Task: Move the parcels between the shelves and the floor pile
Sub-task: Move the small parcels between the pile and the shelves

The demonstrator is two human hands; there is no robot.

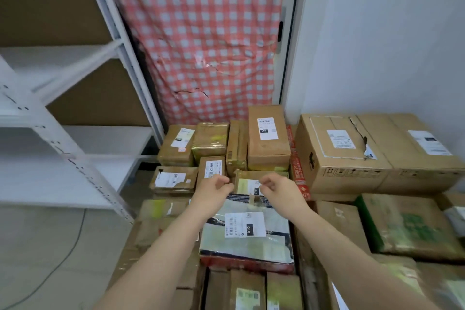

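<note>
**Parcels packed tight, nothing picked up yet**

Right in front of me is a small brown parcel [247, 182] with a white sticker on top. It sits in the floor pile [176, 178], squeezed between other boxes. My left hand [214, 191] is just beside it on one side and my right hand [279, 191] is just beside it on the other. Both hands are loose, with the fingers half curled, and they hold nothing. I think I am about to take this parcel from both sides.

Under my wrists lies a flat shiny parcel [246, 234] with a white label. Behind the small one stands a tall box [268, 138], and a big box [339, 153] with a torn top sits to the right.

The white shelves [100, 138] are off to my left, and I see no parcels on them. A checked cloth [201, 33] hangs at the back.

What could go wrong? The boxes are pushed close together, so my fingers may not fit down the sides. If I only pinch the top edge, the parcel could slip and fall. Pulling it out fast could bump the tall box and tip it. A thin cable [73, 241] lies on the floor [37, 234] near the shelves, and I could trip on it while carrying.
</note>
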